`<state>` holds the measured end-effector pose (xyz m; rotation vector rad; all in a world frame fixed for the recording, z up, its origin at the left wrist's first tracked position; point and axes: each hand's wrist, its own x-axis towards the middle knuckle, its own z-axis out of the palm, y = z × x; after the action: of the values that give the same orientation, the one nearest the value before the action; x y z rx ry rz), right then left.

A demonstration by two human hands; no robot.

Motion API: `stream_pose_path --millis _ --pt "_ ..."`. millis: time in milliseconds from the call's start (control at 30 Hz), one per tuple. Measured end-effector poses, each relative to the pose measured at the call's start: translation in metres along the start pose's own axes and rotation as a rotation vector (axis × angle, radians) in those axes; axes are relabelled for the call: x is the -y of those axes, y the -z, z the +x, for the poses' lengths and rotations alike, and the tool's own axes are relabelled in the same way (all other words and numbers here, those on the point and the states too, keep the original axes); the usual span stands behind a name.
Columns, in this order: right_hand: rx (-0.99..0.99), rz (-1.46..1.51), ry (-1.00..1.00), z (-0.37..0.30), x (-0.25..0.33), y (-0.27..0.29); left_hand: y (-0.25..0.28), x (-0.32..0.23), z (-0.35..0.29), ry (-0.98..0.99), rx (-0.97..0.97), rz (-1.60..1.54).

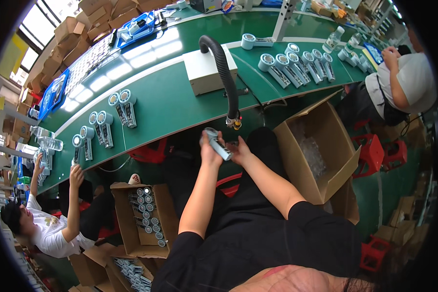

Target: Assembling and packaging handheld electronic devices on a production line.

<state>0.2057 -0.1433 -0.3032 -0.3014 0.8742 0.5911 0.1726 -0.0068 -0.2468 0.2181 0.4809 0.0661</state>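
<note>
My left hand (210, 152) is closed around a light blue handheld fan (219, 145), held over my lap below the bench edge. Its round head points up and away, and its handle slants down to the right with dark parts showing along the open side. Beside the handle's lower end is my right hand (240, 151), its fingers apart; I cannot tell whether it touches the fan. Just above both hands hangs the brass-coloured tip (237, 124) of a black corrugated hose (224, 68), which rises from behind a white metal box (207, 73) on the bench.
Similar fans (292, 65) lie in groups on the green bench (165, 102). An open carton (321, 151) with clear plastic stands at my right; another carton (126, 233) holding fans is at my left. Co-workers sit both sides; the left one's hand (76, 175) reaches a fan. Red stools (370, 153) stand around.
</note>
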Motion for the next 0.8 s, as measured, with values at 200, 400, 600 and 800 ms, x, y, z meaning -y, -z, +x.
stream_pose_path --millis 200,400,600,800 --pt "0.007 0.152 -0.053 0.029 -0.009 -0.007 0.002 -0.065 -0.073 -0.038 0.044 -0.107" --pt "0.104 -0.430 0.151 -0.019 -0.029 -0.012 0.007 -0.075 -0.109 -0.109 0.020 -0.134" --pt "0.187 -1.237 0.146 -0.118 -0.040 -0.019 0.016 -0.071 -0.108 -0.219 -0.008 -0.131" --pt "0.561 -1.272 -0.063 -0.182 -0.030 -0.029 -0.028 -0.072 -0.119 -0.440 -0.104 0.079"
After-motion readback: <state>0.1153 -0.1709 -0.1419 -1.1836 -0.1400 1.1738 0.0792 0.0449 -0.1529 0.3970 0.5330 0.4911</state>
